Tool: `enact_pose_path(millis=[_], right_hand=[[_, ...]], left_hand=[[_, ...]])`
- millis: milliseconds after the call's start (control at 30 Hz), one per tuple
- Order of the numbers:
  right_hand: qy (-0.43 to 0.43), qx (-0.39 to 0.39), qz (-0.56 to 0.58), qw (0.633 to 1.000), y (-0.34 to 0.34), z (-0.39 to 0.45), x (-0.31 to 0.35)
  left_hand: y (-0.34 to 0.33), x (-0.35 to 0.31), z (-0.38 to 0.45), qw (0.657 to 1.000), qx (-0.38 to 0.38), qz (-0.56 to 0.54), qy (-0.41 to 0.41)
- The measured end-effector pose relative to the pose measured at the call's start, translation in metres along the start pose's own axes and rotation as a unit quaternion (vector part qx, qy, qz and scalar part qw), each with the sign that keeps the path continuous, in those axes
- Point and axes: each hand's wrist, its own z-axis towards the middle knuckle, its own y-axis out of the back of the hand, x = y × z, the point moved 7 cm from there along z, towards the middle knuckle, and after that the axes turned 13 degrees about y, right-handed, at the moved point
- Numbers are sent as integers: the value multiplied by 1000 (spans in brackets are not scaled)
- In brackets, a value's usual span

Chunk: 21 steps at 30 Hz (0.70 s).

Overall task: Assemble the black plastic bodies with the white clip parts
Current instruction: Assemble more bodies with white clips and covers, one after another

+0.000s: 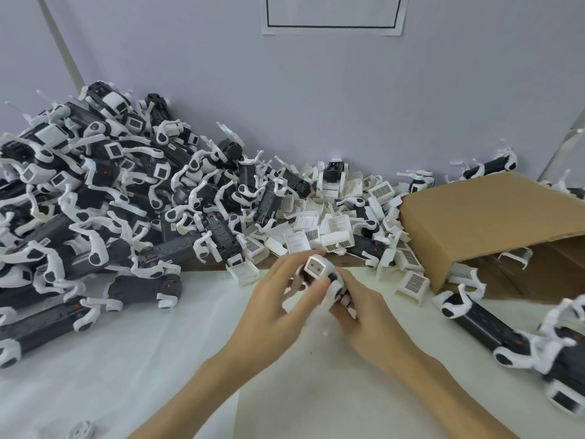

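Just one view, riding on the head, looking forward and down across the white table (158, 359) toward the grey wall (316, 90). Sitting pretty close, with both forearms coming in from the bottom edge. Wide-angle, so bending the edges a bit. No second view to be sharing anything with.

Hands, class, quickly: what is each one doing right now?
Left hand: grips the black-and-white part from its side.
Right hand: grips the same part from the other side.
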Motion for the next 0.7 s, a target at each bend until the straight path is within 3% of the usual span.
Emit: enact_pose_path(millis=[167, 267, 367, 533, 700], right_hand=[[-18, -22, 43, 999, 3, 0, -6], [-11, -73, 5, 997, 11, 1, -2], [8, -69, -47, 997, 11, 3, 4], [-65, 9, 194, 979, 0, 4, 4], [-131, -7, 227, 965, 12, 9, 0]], left_hand=[[7, 10, 10, 987, 67, -126, 70], [12, 23, 14, 991, 39, -100, 81], [16, 38, 15, 989, -9, -110, 98], [22, 59, 16, 969, 14, -217, 120], [18, 75, 20, 961, 35, -236, 142]])
